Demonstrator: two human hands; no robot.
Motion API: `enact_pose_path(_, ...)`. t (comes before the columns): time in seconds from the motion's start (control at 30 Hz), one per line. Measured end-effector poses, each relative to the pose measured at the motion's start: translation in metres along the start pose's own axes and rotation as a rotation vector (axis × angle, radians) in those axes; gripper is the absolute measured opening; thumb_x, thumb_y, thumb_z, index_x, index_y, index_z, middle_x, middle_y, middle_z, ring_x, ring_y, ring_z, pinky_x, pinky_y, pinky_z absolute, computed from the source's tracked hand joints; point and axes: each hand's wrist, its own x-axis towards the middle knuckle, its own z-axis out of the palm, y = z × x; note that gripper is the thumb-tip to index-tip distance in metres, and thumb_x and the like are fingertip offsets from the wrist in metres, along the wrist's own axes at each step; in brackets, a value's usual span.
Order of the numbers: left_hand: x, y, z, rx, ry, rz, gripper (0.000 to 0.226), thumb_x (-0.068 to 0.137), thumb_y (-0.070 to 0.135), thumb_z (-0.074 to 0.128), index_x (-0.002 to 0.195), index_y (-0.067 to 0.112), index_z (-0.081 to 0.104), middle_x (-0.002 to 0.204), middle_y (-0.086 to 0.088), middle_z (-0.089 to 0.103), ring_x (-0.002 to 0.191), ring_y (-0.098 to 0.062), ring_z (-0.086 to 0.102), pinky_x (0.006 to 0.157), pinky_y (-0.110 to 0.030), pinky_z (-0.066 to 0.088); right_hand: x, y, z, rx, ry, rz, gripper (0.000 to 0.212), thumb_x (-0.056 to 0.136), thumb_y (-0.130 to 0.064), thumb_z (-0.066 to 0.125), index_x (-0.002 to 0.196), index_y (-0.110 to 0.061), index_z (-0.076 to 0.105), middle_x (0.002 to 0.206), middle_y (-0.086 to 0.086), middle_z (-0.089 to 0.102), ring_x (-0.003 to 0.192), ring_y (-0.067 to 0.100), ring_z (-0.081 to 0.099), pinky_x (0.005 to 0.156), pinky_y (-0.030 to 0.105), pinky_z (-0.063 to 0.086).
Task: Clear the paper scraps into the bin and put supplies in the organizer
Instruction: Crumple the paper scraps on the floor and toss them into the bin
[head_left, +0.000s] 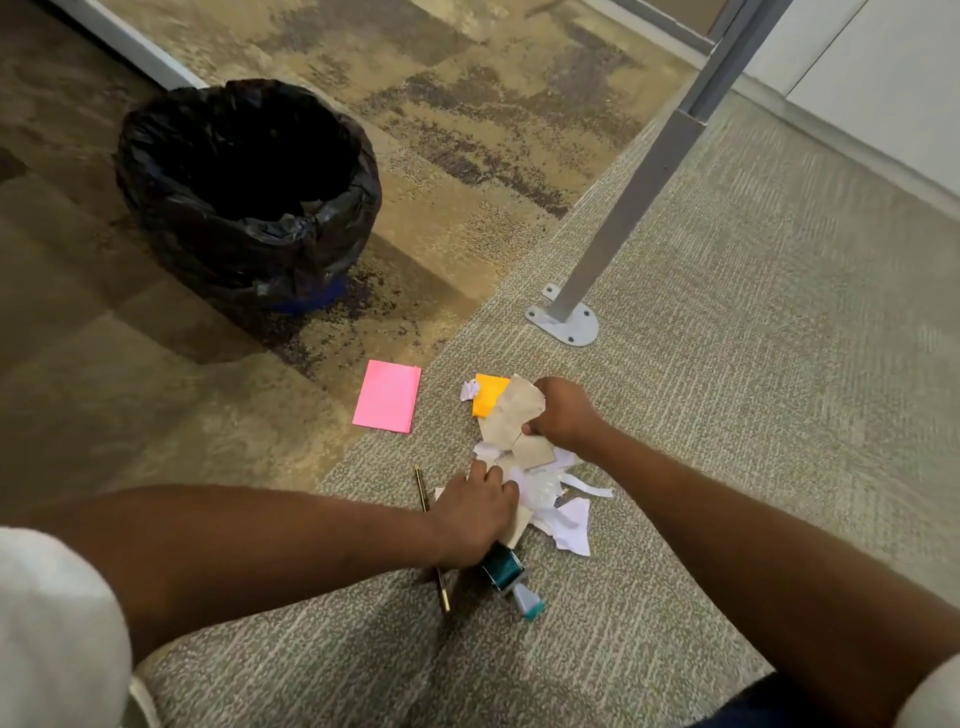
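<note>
While the right hand clenched brown scraps and the left hand pressed the white ones near the pen — its grip hidden — they looked light, limp, best bunched whole.

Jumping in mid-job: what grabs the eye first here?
The black-lined bin stands open at upper left on the carpet. Low in the middle, both hands work a pile of paper scraps: the right hand grips brown paper. A pink notepad lies between bin and pile.
</note>
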Motion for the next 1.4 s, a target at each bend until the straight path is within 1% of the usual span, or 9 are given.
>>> enact_pose_path(0.2,0.000,0.000,0.007,0.001,0.009,-0.007,0.042,0.079,0.006,0.057,0.116,0.005,0.038,0.117,-0.019,0.045,0.105,-0.035,0.041,0.082,-0.046,0.034,-0.001,0.000,0.003,-0.040,-0.030,-0.025,0.042,0.070,-0.013,0.078,0.104,0.003,0.060,0.111,0.022,0.062,0.104,0.033,0.057,0.080,0.036,0.045)
enact_pose_path(0.6,-0.005,-0.033,-0.014,-0.436,-0.009,-0.060,0.033,0.079,0.011,0.068,0.105,0.003,0.050,0.110,-0.019,0.056,0.103,-0.034,0.052,0.079,-0.040,0.047,0.008,-0.033,-0.011,-0.063,0.009,-0.107,0.041,0.065,-0.020,0.082,0.098,-0.002,0.064,0.101,0.017,0.067,0.096,0.032,0.060,0.072,0.031,0.042)
enact_pose_path(0.8,-0.027,-0.063,-0.032,-0.372,0.047,-0.025,0.048,0.083,0.023,0.067,0.118,0.001,0.042,0.119,-0.021,0.050,0.107,-0.034,0.048,0.085,-0.041,0.043,0.012,-0.066,-0.035,-0.089,0.028,-0.207,0.025,0.064,-0.018,0.082,0.072,-0.009,0.060,0.086,0.014,0.064,0.084,0.027,0.058,0.063,0.027,0.034)
enact_pose_path(0.93,-0.041,-0.092,-0.069,-0.337,0.109,-0.061,0.047,0.079,0.024,0.072,0.112,0.003,0.044,0.112,-0.019,0.056,0.100,-0.034,0.054,0.080,-0.044,0.049,0.016,-0.100,-0.057,-0.040,0.057,-0.256,0.029,0.062,-0.015,0.082,0.079,-0.001,0.064,0.085,0.016,0.067,0.081,0.030,0.062,0.064,0.034,0.045)
enact_pose_path(1.13,-0.060,-0.154,-0.162,-0.312,0.225,-0.178,0.040,0.078,0.011,0.067,0.112,0.003,0.046,0.114,-0.018,0.055,0.103,-0.034,0.053,0.080,-0.041,0.046,0.024,-0.163,-0.098,0.168,0.126,-0.334,0.020,0.062,-0.009,0.081,0.064,-0.016,0.063,0.069,0.007,0.066,0.067,0.023,0.061,0.053,0.027,0.039)
enact_pose_path(1.2,-0.067,-0.171,-0.191,-0.307,0.259,-0.260,0.045,0.076,0.014,0.071,0.111,0.001,0.045,0.115,-0.019,0.054,0.103,-0.035,0.054,0.077,-0.039,0.046,0.031,-0.189,-0.110,0.229,0.132,-0.356,0.017,0.063,-0.008,0.082,0.069,-0.011,0.066,0.071,0.009,0.068,0.066,0.024,0.063,0.054,0.028,0.044)
enact_pose_path(1.27,-0.074,-0.188,-0.216,-0.344,0.307,-0.338,0.047,0.074,0.014,0.075,0.109,0.006,0.044,0.110,-0.014,0.054,0.093,-0.029,0.055,0.062,-0.031,0.045,0.041,-0.215,-0.123,0.281,0.143,-0.364,0.025,0.065,-0.008,0.082,0.084,-0.001,0.068,0.084,0.017,0.071,0.072,0.026,0.066,0.063,0.036,0.053)
enact_pose_path(1.33,-0.081,-0.207,-0.239,-0.430,0.395,-0.383,0.045,0.073,0.009,0.075,0.102,0.014,0.041,0.101,-0.006,0.051,0.078,-0.018,0.051,0.048,-0.021,0.035,0.053,-0.242,-0.136,0.319,0.165,-0.354,0.035,0.067,-0.010,0.081,0.097,0.002,0.066,0.095,0.021,0.069,0.079,0.027,0.065,0.068,0.039,0.054)
enact_pose_path(1.4,-0.085,-0.229,-0.260,-0.502,0.522,-0.415,0.046,0.072,0.005,0.075,0.098,0.018,0.039,0.098,-0.001,0.048,0.082,-0.016,0.047,0.047,-0.019,0.030,0.066,-0.267,-0.147,0.350,0.193,-0.334,0.038,0.071,-0.010,0.077,0.104,0.002,0.062,0.102,0.023,0.065,0.084,0.028,0.065,0.064,0.037,0.051)
